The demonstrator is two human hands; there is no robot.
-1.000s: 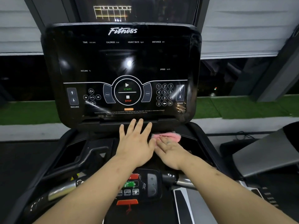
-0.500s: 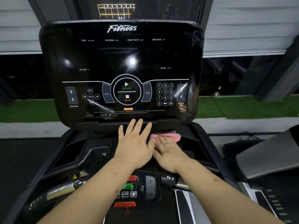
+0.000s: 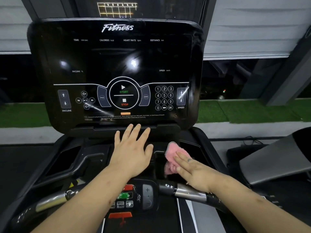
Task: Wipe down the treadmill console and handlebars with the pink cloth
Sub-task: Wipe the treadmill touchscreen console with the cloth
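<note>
The left hand (image 3: pixel 131 152) lies flat and released on the black deck (image 3: pixel 101 142) just below the console (image 3: pixel 117 64), fingers straight and spread, their tips reaching the ledge at the console's lower edge — it holds nothing. The right hand (image 3: pixel 193 172) is unclenched too: its straight fingers press down on the pink cloth (image 3: pixel 170 153), which sits bunched on the deck right of centre, near the left hand's thumb but apart from it. Part of the cloth sticks out beyond the fingertips towards the console, and another fold shows beside the fingers on their left. The console stands tilted back, its screen dark, with printed START and STOP marks in the middle and a number pad on the right. Nearer the person, the right handlebar (image 3: pixel 188 192) — a silver sleeve on black — runs under the right wrist, and the left handlebar (image 3: pixel 50 200) passes beneath the left forearm. Between them sits a small control pad (image 3: pixel 146 195) with a red tab (image 3: pixel 120 215) below it
</note>
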